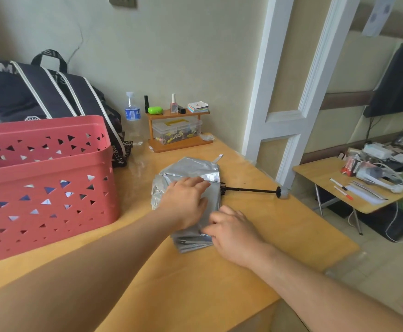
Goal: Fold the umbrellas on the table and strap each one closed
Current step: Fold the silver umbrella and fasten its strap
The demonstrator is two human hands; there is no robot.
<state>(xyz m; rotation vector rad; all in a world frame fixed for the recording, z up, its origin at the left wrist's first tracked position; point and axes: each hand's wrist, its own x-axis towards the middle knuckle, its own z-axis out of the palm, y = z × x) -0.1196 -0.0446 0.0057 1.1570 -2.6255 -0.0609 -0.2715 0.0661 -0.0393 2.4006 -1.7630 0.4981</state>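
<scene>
Silver umbrella (191,172) lies mid-worktop (255,238), shaft toward the right edge. Your left hand (183,203) presses flat on the canopy; your right hand (231,232) pinches a near fold. Slick fabric may spring loose if pressure lifts; the strap (217,158) lies far-side, unreached.

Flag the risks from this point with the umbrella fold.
1. The umbrella has its shaft still extended, with the handle near the table edge; a push could send it over the edge.
2. The strap lies at the far side, away from both hands; it may get buried under the folds.
3. The left hand presses flat while the right hand pinches a pleat; crumpled fabric could bunch unevenly.
</scene>
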